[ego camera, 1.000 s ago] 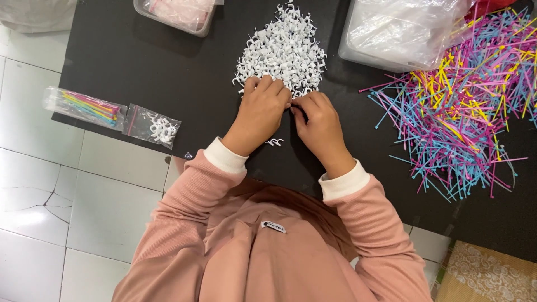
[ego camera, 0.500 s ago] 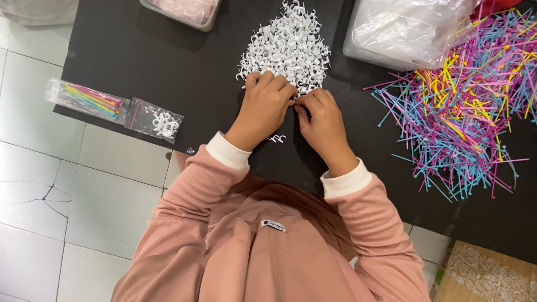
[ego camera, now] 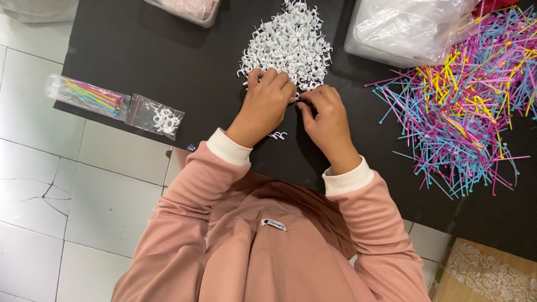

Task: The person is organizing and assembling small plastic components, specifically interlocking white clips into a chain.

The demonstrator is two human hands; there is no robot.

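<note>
White plastic clips [ego camera: 288, 45], heaped close on the black worktop [ego camera: 168, 61]: we are picking with left hand [ego camera: 265, 106] and right hand [ego camera: 324, 120], fingers curled; actual grasp unclear.

White plastic clips heaped on a black table

The pile of small white clips [ego camera: 288, 47] sits at upper centre of the frame, loosely mounded and tapering toward the top edge, its lower rim touched by the left hand [ego camera: 265, 106] and right hand [ego camera: 324, 117]; a stray clip [ego camera: 277, 135] lies just below, between the wrists.
</note>
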